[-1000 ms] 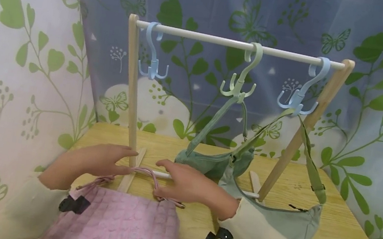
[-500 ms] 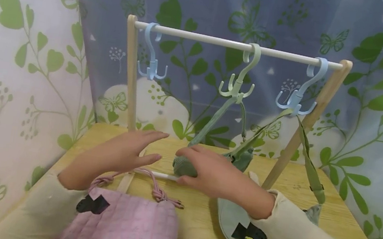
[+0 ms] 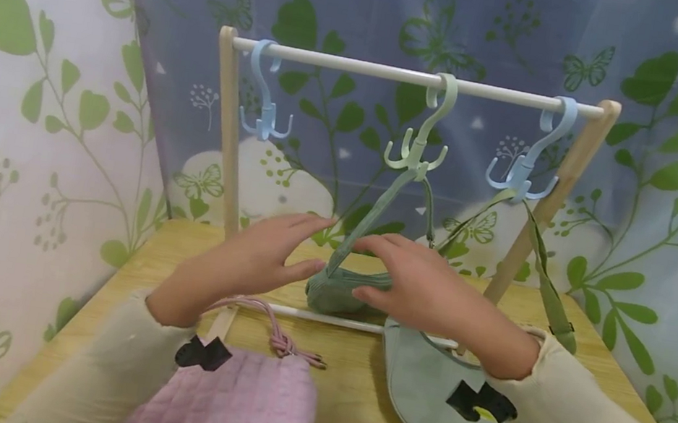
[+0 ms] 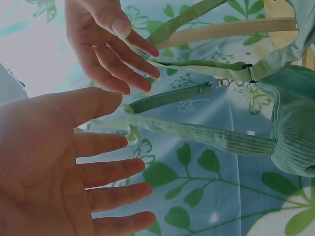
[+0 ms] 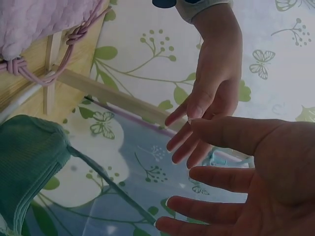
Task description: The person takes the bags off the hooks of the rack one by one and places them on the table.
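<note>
My left hand (image 3: 256,258) and right hand (image 3: 432,291) hover in the air, facing each other, fingers straight and apart. Between and behind them hangs a green corduroy handbag (image 3: 336,293), its strap (image 3: 370,220) looped on the pale green middle hook (image 3: 416,151). Neither hand visibly grips anything. A smooth sage shoulder bag (image 3: 442,402) is partly hidden under my right forearm, its strap on the right blue hook (image 3: 521,173). The pink quilted bag (image 3: 245,402) lies at the front left, knotted cord handle (image 3: 285,344) at its top. In the left wrist view, my left palm (image 4: 44,157) is bare.
A rack with a white rail (image 3: 360,66) and wooden posts (image 3: 228,136) stands on the wooden table (image 3: 343,402). The left blue hook (image 3: 266,116) carries nothing. A white lower bar (image 3: 323,319) crosses near the tabletop. Leaf-patterned cloth (image 3: 62,126) surrounds the table.
Both hands have risen and shifted right, away from the pink bag's cord handle to in front of the corduroy handbag. The bags stay in place.
</note>
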### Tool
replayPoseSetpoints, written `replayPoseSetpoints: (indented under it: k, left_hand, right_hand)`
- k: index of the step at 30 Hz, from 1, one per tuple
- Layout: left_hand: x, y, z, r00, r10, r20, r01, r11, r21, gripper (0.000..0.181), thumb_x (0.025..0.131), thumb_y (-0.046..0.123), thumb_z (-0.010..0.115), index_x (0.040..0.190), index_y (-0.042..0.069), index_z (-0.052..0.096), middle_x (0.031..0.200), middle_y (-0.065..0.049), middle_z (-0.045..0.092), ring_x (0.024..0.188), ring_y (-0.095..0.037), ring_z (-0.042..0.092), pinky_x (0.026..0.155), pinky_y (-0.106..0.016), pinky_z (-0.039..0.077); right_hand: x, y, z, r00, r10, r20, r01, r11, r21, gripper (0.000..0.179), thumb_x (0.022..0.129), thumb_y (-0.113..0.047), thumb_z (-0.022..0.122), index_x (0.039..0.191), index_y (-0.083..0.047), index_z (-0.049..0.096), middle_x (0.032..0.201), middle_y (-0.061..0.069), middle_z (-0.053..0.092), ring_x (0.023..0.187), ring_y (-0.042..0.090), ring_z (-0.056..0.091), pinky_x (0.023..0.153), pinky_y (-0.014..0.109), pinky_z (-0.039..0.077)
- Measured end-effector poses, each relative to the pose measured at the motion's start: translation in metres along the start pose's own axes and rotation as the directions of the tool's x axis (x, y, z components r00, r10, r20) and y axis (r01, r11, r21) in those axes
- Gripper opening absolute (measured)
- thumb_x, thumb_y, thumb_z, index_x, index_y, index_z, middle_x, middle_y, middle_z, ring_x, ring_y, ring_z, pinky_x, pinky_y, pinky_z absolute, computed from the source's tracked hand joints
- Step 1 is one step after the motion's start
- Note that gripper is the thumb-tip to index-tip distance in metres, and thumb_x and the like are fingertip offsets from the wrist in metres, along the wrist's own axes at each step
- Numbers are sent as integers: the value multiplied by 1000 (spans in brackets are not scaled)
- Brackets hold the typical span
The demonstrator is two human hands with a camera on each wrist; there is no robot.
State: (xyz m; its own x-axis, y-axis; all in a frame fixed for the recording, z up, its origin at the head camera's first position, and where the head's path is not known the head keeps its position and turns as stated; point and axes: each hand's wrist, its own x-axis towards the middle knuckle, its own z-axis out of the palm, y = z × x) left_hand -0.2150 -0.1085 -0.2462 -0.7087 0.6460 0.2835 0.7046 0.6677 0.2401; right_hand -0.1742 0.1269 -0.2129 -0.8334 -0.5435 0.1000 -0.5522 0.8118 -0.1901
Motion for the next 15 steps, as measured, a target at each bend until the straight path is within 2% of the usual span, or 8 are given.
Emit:
replayPoseSetpoints:
  k: [5, 11, 15]
  left_hand:
    - [6, 1, 3, 1000, 2, 28, -2, 1000, -12, 61, 99, 34, 58, 150, 9, 36, 148, -13, 44, 133, -32, 45, 106, -48, 38]
    - [12, 6, 2, 998, -32, 58, 33, 999, -20, 63, 100, 38, 55, 152, 11, 33, 151, -13, 39, 137, -32, 39, 109, -49, 35]
    - [19, 9, 3, 996, -48, 71, 50, 999, -19, 63, 100, 38, 54, 153, 12, 31, 152, -11, 38, 138, -30, 38, 110, -48, 33]
  right_hand:
    - [-3, 9, -5, 999, 9, -36, -10, 1000, -4, 56, 91, -29, 71, 139, -8, 50, 136, 14, 54, 116, 33, 57, 92, 50, 48]
    - [-5, 18, -16, 993, 13, -116, -12, 1000, 12, 55, 91, -25, 70, 137, -4, 50, 135, 16, 56, 121, 35, 54, 95, 52, 46]
    - [-6, 21, -23, 991, 12, -137, -10, 1000, 16, 56, 91, -26, 70, 139, -4, 49, 135, 16, 55, 120, 34, 55, 94, 52, 46]
